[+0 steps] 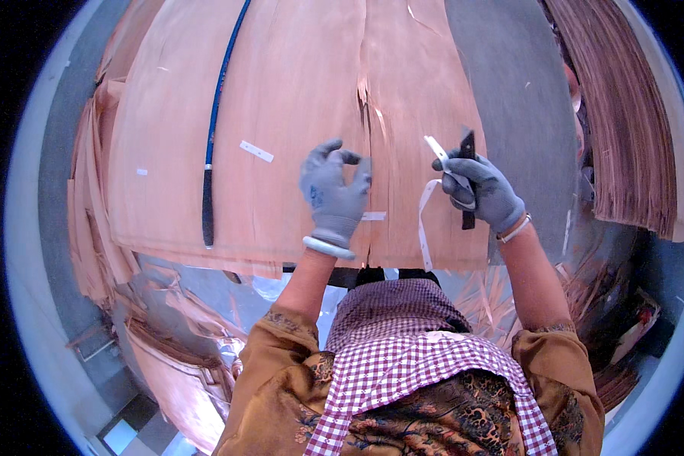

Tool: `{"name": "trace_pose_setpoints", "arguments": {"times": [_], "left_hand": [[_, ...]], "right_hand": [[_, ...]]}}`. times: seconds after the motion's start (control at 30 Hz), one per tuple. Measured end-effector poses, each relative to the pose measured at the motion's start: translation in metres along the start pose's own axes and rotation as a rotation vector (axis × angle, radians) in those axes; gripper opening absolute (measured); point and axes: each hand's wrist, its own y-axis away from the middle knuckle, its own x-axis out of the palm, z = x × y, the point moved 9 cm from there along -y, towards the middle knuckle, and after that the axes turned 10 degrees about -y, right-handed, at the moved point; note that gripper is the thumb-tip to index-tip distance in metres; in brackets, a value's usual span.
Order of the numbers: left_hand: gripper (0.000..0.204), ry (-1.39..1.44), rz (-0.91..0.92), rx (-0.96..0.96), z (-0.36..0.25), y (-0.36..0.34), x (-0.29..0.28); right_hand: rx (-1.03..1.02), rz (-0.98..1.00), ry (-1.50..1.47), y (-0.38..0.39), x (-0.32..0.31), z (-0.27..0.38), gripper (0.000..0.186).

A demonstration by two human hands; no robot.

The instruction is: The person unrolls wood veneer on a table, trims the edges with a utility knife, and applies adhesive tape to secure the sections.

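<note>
The right grip (488, 188) is closed on white paper tape (422, 220) and a flat black tool (468, 144) near the pink veneer's (289, 99) front edge, right of the lengthwise split (367, 114) beside the left grip (333, 191), closure unclear.

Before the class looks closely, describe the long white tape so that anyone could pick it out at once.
Start with the wide, pinkish wood and find the grey-gloved right hand over its right side. The tape curves down from that hand toward the wood's near edge. Unlike the short white pieces on the wood, it is long and bent.
</note>
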Motion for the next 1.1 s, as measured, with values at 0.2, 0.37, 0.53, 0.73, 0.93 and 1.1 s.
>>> {"name": "trace_pose_setpoints", "arguments": {"times": [0.2, 0.37, 0.53, 0.73, 0.93, 1.1], "left_hand": [[0.019, -0.256, 0.091, 0.142, 0.003, 0.005, 0.027], [0.019, 0.589, 0.154, -0.456, 0.043, 0.000, 0.039], [0.018, -0.216, 0.011, 0.152, -0.012, -0.006, 0.021], [0.014, 0.097, 0.105, -0.066, 0.002, -0.008, 0.032], [0.016, 0.827, 0.330, -0.447, 0.010, -0.012, 0.039], [0.018, 0.821, 0.506, -0.522, 0.001, -0.023, 0.019]], "right_hand": [[-0.069, -0.157, 0.030, 0.074, 0.007, 0.032, 0.024], [-0.160, -0.196, 0.112, 0.151, -0.049, 0.060, 0.025], [-0.408, 0.277, -0.169, 0.217, -0.017, 0.079, 0.018], [-0.562, -0.304, 0.385, 0.238, -0.020, 0.074, 0.021], [0.122, -0.029, 0.209, 0.162, -0.013, 0.000, 0.031], [0.173, 0.046, 0.185, 0.150, -0.007, -0.019, 0.030]]}}
